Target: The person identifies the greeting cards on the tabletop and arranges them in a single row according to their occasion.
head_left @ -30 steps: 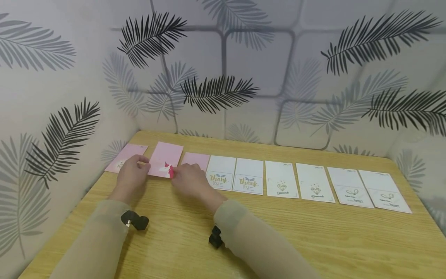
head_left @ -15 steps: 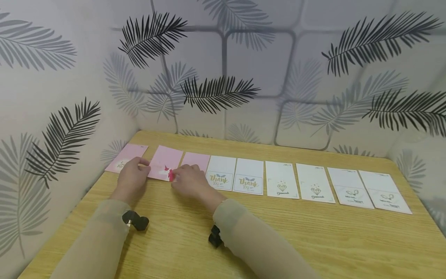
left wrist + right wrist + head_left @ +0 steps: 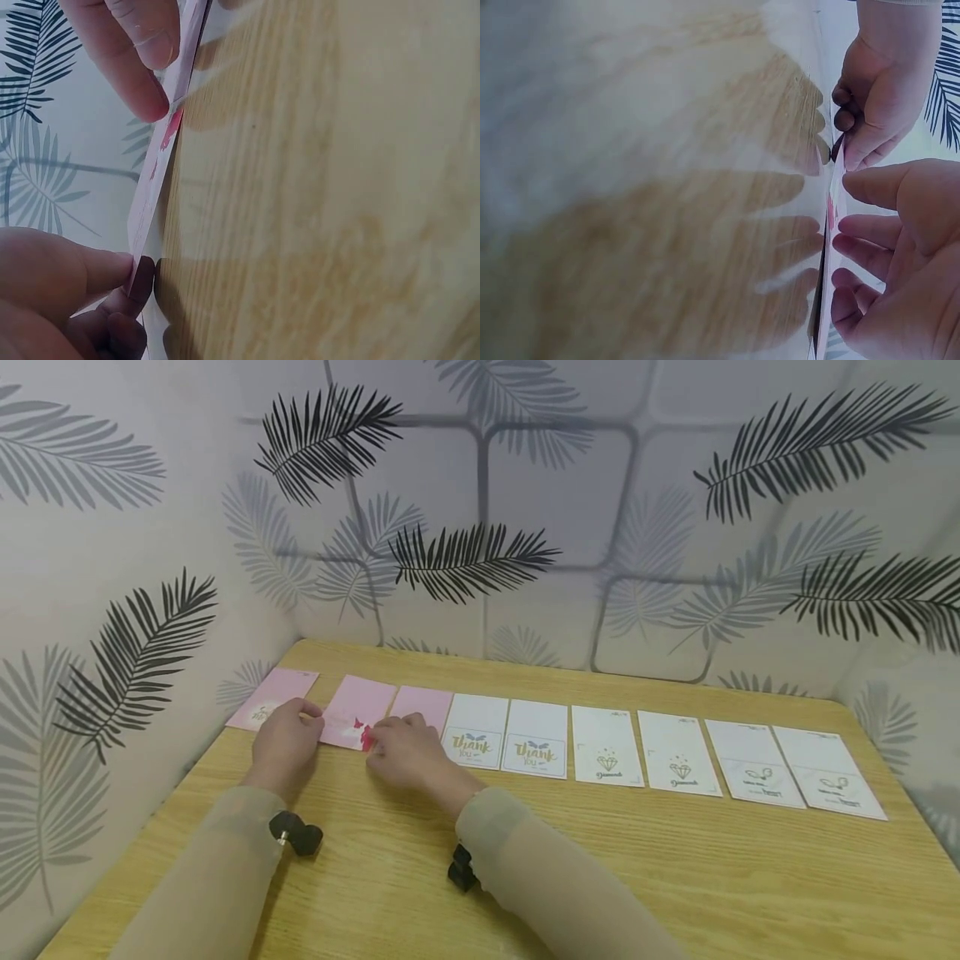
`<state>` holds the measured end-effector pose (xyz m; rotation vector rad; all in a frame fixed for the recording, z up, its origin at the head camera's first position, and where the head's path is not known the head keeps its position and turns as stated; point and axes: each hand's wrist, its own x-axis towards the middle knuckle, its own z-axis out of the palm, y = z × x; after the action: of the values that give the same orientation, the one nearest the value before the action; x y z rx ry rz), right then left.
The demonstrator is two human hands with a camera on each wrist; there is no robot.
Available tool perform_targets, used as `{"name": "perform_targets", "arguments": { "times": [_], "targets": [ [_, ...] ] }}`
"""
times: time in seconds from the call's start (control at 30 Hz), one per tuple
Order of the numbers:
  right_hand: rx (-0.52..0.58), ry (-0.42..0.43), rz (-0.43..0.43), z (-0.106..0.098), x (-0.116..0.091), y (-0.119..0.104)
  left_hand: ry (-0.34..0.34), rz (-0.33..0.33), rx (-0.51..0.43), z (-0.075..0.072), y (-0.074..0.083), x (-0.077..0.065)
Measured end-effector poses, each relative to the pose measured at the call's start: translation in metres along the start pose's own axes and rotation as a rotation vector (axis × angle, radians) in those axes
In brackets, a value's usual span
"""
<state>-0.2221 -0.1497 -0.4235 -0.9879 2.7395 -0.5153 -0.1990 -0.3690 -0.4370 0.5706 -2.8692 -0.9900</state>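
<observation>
A pink card (image 3: pixel 360 697) with a red and white unicorn-like print lies second from the left in the row. My left hand (image 3: pixel 285 739) pinches its near left corner between thumb and fingers, as the left wrist view shows at the card's edge (image 3: pixel 146 202). My right hand (image 3: pixel 408 752) is at the card's right side, fingers loosely bent. In the right wrist view, the fingertips (image 3: pixel 847 225) of that hand rest right at the card's surface without curling round it. Another pink card (image 3: pixel 422 702) is partly hidden behind the right hand.
A pink card (image 3: pixel 288 687) with pale lettering is at the far left, partly behind my left hand. Two white "Thank you" cards (image 3: pixel 480 714), two diamond cards (image 3: pixel 607 727) and two leaf-print cards (image 3: pixel 746 743) continue rightward. The wooden table (image 3: pixel 375 877) meets a feather-patterned backdrop (image 3: pixel 555 627).
The unicorn-print card has shifted slightly toward me, with its top edge now closer to level with its neighbours. My right fingers have loosened at its near right corner; my left hand has barely moved.
</observation>
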Motion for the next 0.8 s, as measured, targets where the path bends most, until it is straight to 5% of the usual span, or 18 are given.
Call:
{"name": "perform_targets", "arguments": {
  "times": [0.27,0.8],
  "targets": [
    [-0.060,-0.006,-0.035,0.001,-0.002,-0.001,0.012,0.020,0.043,-0.002,0.006,-0.006],
    [-0.011,-0.007,-0.032,0.004,-0.004,0.001,0.035,-0.016,0.108,0.002,0.009,-0.010]
  ]
}}
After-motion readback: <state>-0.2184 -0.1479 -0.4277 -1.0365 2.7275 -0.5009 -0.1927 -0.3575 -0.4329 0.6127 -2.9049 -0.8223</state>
